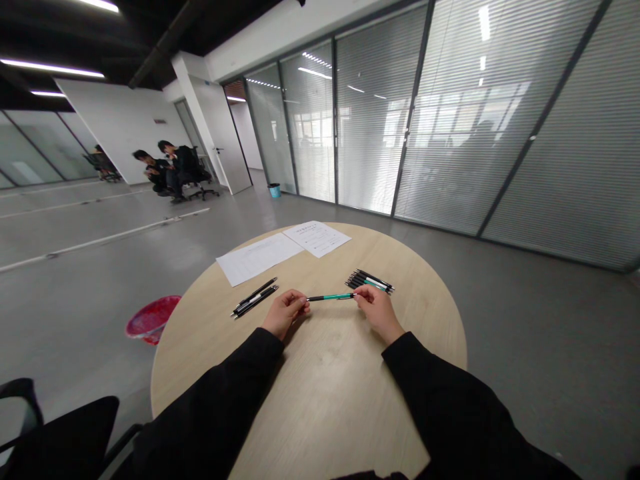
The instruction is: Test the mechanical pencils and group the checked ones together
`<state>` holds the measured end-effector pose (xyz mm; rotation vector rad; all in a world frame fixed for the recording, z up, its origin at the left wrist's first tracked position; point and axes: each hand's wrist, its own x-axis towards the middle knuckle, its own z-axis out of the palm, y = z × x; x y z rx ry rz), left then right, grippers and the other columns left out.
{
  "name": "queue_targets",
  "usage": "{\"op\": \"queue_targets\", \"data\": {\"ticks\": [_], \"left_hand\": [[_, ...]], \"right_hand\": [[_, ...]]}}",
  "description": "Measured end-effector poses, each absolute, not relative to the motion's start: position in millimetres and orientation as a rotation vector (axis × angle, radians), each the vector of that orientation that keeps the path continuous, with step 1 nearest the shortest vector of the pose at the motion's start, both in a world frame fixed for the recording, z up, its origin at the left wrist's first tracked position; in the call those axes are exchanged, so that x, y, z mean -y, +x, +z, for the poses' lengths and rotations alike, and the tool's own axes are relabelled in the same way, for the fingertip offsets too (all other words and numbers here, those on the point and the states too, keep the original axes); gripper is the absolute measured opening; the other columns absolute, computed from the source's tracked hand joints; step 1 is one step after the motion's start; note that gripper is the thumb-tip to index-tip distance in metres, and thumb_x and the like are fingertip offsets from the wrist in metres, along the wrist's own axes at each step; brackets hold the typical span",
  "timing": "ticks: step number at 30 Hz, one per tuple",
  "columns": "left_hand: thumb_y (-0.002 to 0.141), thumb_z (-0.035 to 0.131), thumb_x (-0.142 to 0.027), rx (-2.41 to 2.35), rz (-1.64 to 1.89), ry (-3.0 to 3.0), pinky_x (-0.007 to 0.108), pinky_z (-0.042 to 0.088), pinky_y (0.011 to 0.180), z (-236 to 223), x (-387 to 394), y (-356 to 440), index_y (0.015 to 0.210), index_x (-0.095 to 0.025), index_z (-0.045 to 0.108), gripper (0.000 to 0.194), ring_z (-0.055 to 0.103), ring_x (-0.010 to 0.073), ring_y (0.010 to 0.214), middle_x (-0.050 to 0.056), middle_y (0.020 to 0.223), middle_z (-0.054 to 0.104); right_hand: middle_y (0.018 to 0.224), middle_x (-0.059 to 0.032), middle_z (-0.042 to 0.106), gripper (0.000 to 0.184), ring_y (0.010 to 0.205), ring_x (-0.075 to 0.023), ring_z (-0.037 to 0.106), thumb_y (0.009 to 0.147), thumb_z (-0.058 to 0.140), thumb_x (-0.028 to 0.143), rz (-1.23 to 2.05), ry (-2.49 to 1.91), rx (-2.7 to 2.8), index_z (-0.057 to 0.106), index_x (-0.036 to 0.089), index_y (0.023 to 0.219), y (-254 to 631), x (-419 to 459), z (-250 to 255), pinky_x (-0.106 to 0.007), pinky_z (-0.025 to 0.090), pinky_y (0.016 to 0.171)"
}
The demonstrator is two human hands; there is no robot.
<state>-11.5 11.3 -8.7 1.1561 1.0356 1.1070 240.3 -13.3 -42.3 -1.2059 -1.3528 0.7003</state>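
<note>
A person at a round wooden table [423,320] holds a teal-and-black pen [331,297] level above the middle of the tabletop, the left hand [284,313] pinching one end and the right hand [377,310] closed on the other. The hands stand apart, with the bare barrel spanning the gap. Just beyond the right hand lies a fanned bunch of black pens [370,282], and to the left, beyond the left hand, a pair of black pens [255,297] rests side by side. Two printed sheets [259,259] lie toward the far rim. A red plastic wastebasket [153,319] stands on the floor left of the table, while two seated people [173,170] sit well off in the far left of the room.

The fingertip grip looks like the weak point: a sudden twist or pull could let the pen slip. Its round barrel might then roll across the smooth top. The right hand's closeness to the loose bunch also risks a knock that could scatter pens toward the rim and onto the floor.
</note>
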Motion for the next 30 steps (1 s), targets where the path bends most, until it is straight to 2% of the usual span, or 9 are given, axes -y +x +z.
{"op": "queue_targets", "data": {"ticks": [30], "left_hand": [[0.063,0.083,-0.038,-0.993,1.109,1.167,0.024,0.048,0.057,-12.2,-13.4,-12.9,0.076,-0.015,0.059,0.035,0.063,0.0131,0.060,0.002,0.066,0.066]], "right_hand": [[0.073,-0.0032,0.066,0.021,0.064,-0.0183,0.059,0.082,0.057,0.035,0.686,-1.269,1.366,0.067,0.018,0.088,241.1,14.4,-42.6,-0.029,0.046,0.060]]}}
